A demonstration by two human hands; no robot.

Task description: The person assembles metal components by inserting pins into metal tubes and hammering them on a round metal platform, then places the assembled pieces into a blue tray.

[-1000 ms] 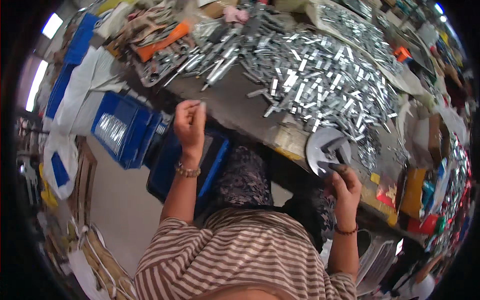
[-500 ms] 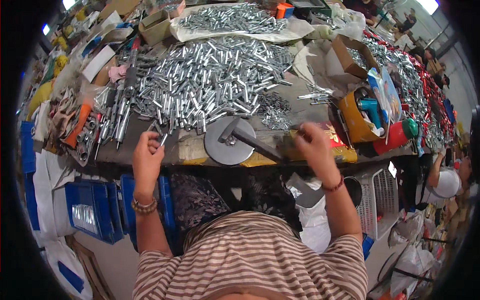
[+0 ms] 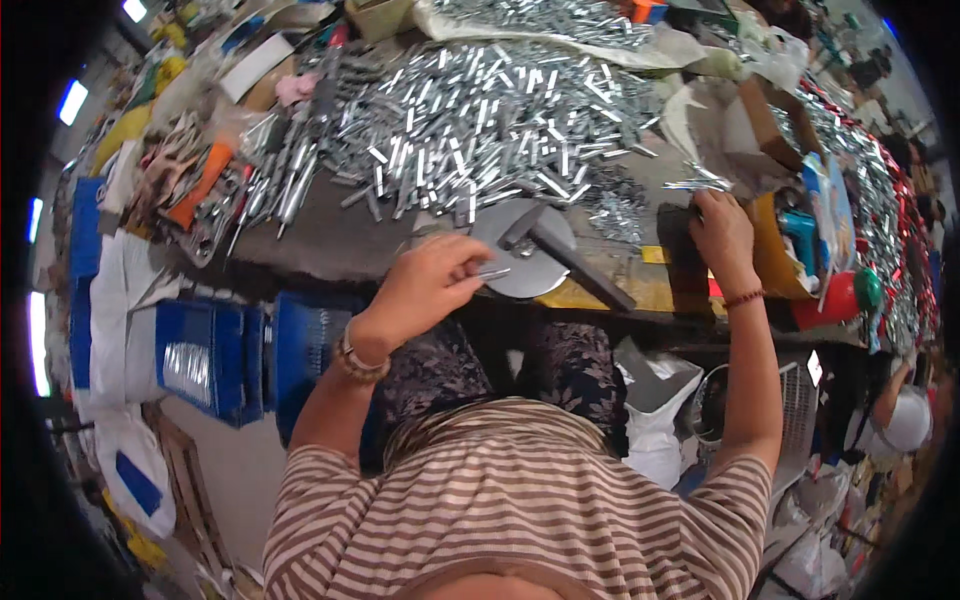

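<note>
My left hand [image 3: 430,280] is closed in a pinch on a short shiny metal pin [image 3: 492,271], held just before the near-left rim of a round steel plate [image 3: 490,228]. Across that plate lies a hammer [image 3: 585,265], its handle slanting toward the bench's front edge. To the right, my right hand [image 3: 724,238] reaches to a few thin metal rods [image 3: 700,183]; its fingers are bent together there, and whatever lies between the fingertips is hidden. A small heap of tiny metal pieces [image 3: 617,212] sits between the plate and my right hand.
A broad heap of metal tubes [image 3: 480,120] covers the middle of the bench. Tools and an orange-handled piece [image 3: 203,185] lie at left. On the right stand a yellow container [image 3: 775,235] and a red bottle with green cap [image 3: 840,300]. Blue crates [image 3: 200,350] stand below.
My left hand has moved right, toward the plate, with the metal pin. My right hand has gone from beside the hammer handle out to the thin rods. The view has shifted.
</note>
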